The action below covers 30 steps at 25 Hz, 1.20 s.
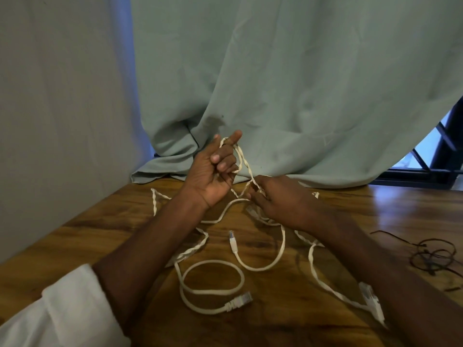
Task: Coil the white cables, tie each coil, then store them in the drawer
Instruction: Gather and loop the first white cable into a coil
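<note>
The left hand point(215, 171), raised, clenches a loop of flat white cable point(241, 159) over its fingers point(223, 161), likely as a coiling form; the right hand point(278, 199) pinches the strand at 4 o'clock, feeding slack. Remaining cables sprawl across the tabletop point(350, 211). No legible writing.

A: Dim overall. Daylight from the window point(426, 149) right of the hands, glare on the table point(400, 209) beside it.
B: Wide-angle bend at edges; near forearms soft.
</note>
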Motion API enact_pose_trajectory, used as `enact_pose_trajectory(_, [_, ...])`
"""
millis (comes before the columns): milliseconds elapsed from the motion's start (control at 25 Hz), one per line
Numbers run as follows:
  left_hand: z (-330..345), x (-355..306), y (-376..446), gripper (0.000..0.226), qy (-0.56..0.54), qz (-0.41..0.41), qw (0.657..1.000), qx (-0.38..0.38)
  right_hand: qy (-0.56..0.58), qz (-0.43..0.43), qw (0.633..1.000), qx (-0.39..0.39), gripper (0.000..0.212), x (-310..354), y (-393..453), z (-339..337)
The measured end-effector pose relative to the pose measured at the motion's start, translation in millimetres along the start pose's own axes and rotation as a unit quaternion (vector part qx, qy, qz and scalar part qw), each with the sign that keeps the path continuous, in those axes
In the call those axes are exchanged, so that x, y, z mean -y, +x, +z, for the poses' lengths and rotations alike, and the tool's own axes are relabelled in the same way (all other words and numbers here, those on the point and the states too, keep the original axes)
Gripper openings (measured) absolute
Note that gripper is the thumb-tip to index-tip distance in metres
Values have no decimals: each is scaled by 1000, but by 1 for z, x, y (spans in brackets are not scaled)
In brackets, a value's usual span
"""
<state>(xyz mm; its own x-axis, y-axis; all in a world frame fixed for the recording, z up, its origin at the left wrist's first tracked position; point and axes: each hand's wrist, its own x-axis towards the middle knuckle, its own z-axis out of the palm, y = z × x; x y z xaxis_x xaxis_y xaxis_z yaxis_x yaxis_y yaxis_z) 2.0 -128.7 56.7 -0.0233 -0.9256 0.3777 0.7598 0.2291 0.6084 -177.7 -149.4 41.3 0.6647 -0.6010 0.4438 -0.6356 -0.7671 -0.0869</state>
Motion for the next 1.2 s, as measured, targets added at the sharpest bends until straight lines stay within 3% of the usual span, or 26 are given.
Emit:
enact_pose_trajectory(120, [0, -4, -1, 45, 41, 41, 998, -23, -57, -50, 997, 29, 28, 2, -4, 1])
enact_pose_trajectory(320, [8, 4, -3, 45, 299, 91, 950, -17, -74, -138, 987, -32, 27, 10, -2, -3])
enact_pose_trajectory(400, [12, 8, -8, 46, 412, 85, 907, -7, -13, -160, 985, -56, 26, 8, -2, -7])
enact_pose_trajectory(520, [12, 13, -14, 41, 616, 116, 779, 11, 155, -116, 973, -128, 23, 0, -5, -15])
enact_pose_trajectory(560, [10, 14, -14, 40, 626, 106, 772, 21, 212, -87, 962, -151, 20, -4, -4, -18])
enact_pose_trajectory(680, [12, 15, -15, 46, 508, 38, 857, 76, 339, -30, 913, -226, 20, -12, -2, -22])
enact_pose_trajectory(760, [15, 15, -15, 56, 440, 1, 893, 99, 389, 4, 886, -252, 24, -14, -1, -22])
enact_pose_trajectory(1080, [13, 12, -11, 39, 220, -74, 964, 133, 535, 89, 828, -141, 22, -11, 1, -12])
enact_pose_trajectory(1200, [13, 12, -13, 36, 183, -85, 972, 116, 500, 68, 850, -153, 19, -11, 1, -15])
